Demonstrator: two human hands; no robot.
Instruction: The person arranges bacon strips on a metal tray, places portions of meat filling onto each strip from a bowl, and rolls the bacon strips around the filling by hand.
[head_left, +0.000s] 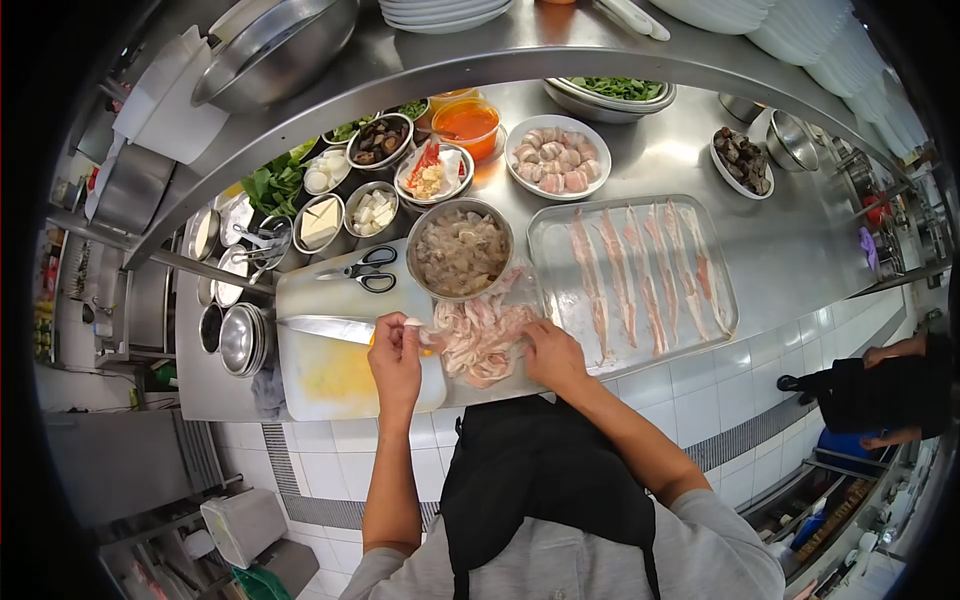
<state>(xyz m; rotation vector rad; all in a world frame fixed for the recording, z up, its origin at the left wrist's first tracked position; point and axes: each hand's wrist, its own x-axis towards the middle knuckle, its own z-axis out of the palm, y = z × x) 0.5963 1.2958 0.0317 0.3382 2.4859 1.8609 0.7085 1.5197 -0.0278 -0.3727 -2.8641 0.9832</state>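
Observation:
A heap of raw bacon strips (pixel 484 345) lies on clear plastic at the counter's front edge. My left hand (pixel 395 362) pinches the end of a strip at the heap's left side, over the cutting board (pixel 330 385). At the right edge of the heap, my right hand (pixel 554 357) has its fingers curled onto the bacon. Right of it, a metal tray (pixel 628 290) holds several bacon strips laid lengthwise side by side. A steel bowl of raw shrimp (pixel 460 250) stands just behind the heap. A knife (pixel 330 326) rests on the board, its handle partly hidden by my left hand.
Black-handled scissors (pixel 370 268) lie at the board's far edge. Behind are a white bowl of bacon-wrapped rolls (pixel 558 160), a tub of orange sauce (pixel 466 125) and bowls of ingredients. A raised steel shelf (pixel 440 62) spans the back. Another person (pixel 890 390) stands at right.

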